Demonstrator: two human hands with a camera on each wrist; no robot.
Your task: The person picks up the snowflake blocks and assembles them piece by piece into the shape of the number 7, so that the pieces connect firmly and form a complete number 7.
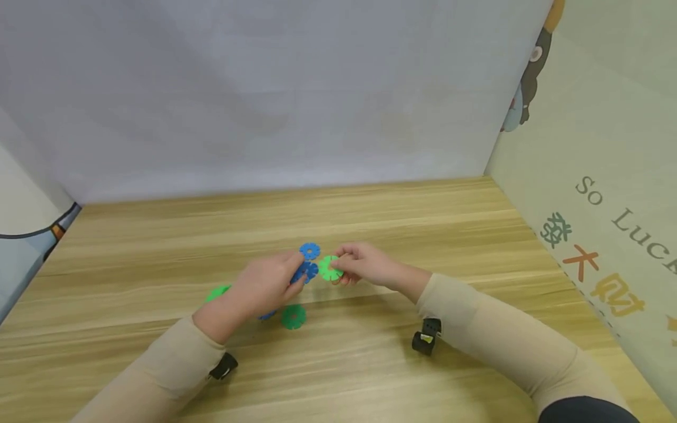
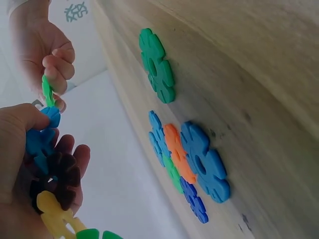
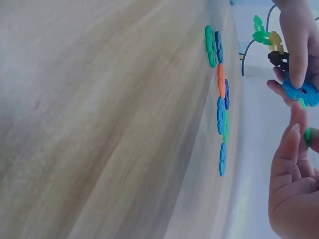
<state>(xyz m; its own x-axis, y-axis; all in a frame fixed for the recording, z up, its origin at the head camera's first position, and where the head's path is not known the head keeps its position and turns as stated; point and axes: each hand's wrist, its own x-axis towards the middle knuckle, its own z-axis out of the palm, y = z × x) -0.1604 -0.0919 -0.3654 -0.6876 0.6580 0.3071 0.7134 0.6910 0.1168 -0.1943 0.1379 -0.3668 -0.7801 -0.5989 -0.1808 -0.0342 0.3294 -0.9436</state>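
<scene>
My left hand (image 1: 264, 288) grips a chain of notched snowflake discs, its thumb on the blue disc (image 3: 295, 93) at the end. Behind that follow a blackish disc (image 2: 69, 172), a yellow disc (image 2: 49, 203) and a green one (image 3: 260, 36). Between thumb and fingers, my right hand (image 1: 372, 267) pinches a light green disc (image 1: 325, 272). Its edge is right at the rim of the blue disc, and the two overlap in the left wrist view. Both hands are raised above the table.
On the wooden table (image 1: 370, 364) below the hands lie several loose discs, among them a darker green disc (image 2: 163, 79), an orange disc (image 2: 175, 154) and a blue disc (image 2: 215, 172). A pale cloth wall (image 1: 275, 106) rises behind the table, a printed one (image 1: 608, 158) at the right.
</scene>
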